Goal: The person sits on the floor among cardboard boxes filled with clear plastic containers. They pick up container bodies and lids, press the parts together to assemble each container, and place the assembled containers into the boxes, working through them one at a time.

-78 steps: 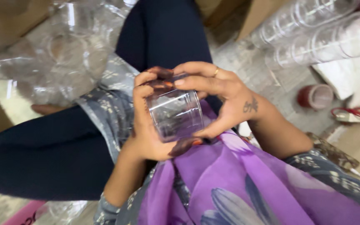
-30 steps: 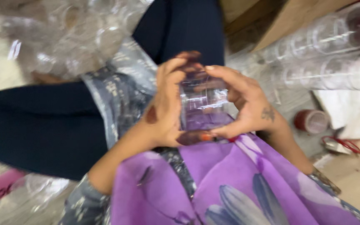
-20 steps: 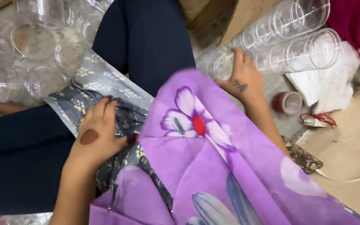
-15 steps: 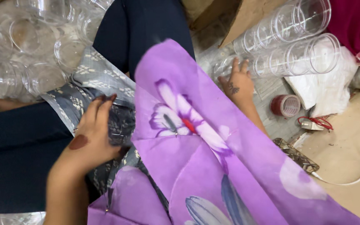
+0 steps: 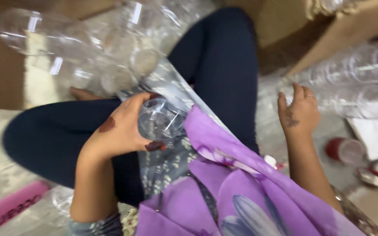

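My left hand [image 5: 121,129] is closed around a small clear plastic jar [image 5: 160,120], held over my lap above the grey patterned cloth [image 5: 171,164]. My right hand [image 5: 298,111] is stretched out to the right, fingers spread, touching the stacked clear plastic jars [image 5: 355,83] lying on the floor. It holds nothing that I can see. A purple flowered scarf [image 5: 237,192] hangs down in front of me and hides part of my lap.
A heap of loose clear plastic jars [image 5: 92,48] lies at the upper left beside my dark-trousered legs [image 5: 224,61]. A brown cardboard box [image 5: 324,30] stands at the upper right. A small red lid [image 5: 342,150] and a pink strip [image 5: 9,209] lie on the floor.
Earlier both hands held one clear jar over my lap. My right hand then reached out to the stacked jars on the right. My left hand now grips a clear jar.
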The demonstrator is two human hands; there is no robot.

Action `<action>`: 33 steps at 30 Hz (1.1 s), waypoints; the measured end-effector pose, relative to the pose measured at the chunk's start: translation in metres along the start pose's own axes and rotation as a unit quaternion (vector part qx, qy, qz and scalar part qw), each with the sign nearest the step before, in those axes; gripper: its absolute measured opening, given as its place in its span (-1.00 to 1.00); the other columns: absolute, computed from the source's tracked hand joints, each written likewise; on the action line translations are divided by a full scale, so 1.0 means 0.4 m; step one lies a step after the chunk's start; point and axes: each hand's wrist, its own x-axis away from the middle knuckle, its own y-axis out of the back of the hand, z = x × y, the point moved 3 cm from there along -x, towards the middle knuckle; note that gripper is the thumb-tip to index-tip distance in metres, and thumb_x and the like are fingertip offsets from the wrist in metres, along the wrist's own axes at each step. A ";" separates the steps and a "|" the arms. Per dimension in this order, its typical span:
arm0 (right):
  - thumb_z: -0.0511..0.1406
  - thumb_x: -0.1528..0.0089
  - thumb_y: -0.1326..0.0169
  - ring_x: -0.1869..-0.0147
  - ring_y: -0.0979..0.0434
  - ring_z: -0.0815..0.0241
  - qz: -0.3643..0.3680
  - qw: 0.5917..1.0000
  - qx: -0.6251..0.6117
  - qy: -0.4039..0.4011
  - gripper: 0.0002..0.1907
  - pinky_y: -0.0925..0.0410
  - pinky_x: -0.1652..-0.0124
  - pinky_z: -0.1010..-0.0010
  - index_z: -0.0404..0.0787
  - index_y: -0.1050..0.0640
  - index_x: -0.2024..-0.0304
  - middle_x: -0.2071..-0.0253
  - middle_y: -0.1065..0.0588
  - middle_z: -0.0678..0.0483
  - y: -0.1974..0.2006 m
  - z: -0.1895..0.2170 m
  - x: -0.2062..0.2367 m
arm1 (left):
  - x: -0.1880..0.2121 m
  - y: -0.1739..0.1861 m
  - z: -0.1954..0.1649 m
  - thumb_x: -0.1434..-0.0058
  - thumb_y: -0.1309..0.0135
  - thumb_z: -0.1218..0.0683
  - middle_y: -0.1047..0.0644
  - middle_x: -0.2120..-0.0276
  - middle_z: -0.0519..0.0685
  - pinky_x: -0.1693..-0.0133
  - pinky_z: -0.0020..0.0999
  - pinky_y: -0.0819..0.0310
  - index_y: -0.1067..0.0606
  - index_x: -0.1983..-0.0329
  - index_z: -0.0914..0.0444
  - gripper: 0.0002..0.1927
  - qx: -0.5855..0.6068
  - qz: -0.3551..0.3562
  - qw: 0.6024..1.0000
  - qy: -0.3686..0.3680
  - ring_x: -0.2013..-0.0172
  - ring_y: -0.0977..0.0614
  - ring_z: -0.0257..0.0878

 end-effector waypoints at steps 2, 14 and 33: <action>-0.13 -0.42 -0.23 -0.10 -0.58 -0.12 -0.028 0.997 -0.069 0.017 -0.69 -0.43 -0.03 0.08 -0.12 -0.62 -0.12 -0.08 -0.57 -0.06 0.058 0.104 -0.017 | 0.003 0.048 0.030 0.32 -0.59 -0.03 -0.44 -0.19 0.14 -0.19 -0.11 -0.39 -0.19 -0.37 0.30 0.20 0.098 -0.024 0.994 -0.046 -0.21 -0.50 0.01; -0.03 -0.16 -0.18 -0.12 -0.50 -0.10 0.105 0.913 -0.024 0.394 -0.63 -0.21 -0.10 0.02 -0.13 -0.66 0.17 0.06 -0.56 -0.03 -0.138 0.866 -0.270 | -0.062 0.027 0.361 0.10 -0.44 0.37 -0.43 -0.20 0.10 -0.10 -0.06 -0.64 -0.15 -0.35 0.20 0.00 0.542 -0.327 0.774 0.015 -0.17 -0.55 -0.02; -0.45 -0.30 -0.03 0.01 -0.66 0.02 0.360 0.449 -0.816 0.047 -0.65 -0.60 -0.01 0.20 -0.27 -0.36 -0.14 0.07 -0.56 -0.10 -0.112 0.834 -0.334 | -0.087 0.056 0.371 -0.11 -0.26 0.08 -0.50 -0.10 0.01 0.13 -0.04 -0.48 -0.33 -0.32 0.15 -0.31 0.563 -0.379 0.712 0.182 -0.04 -0.60 -0.10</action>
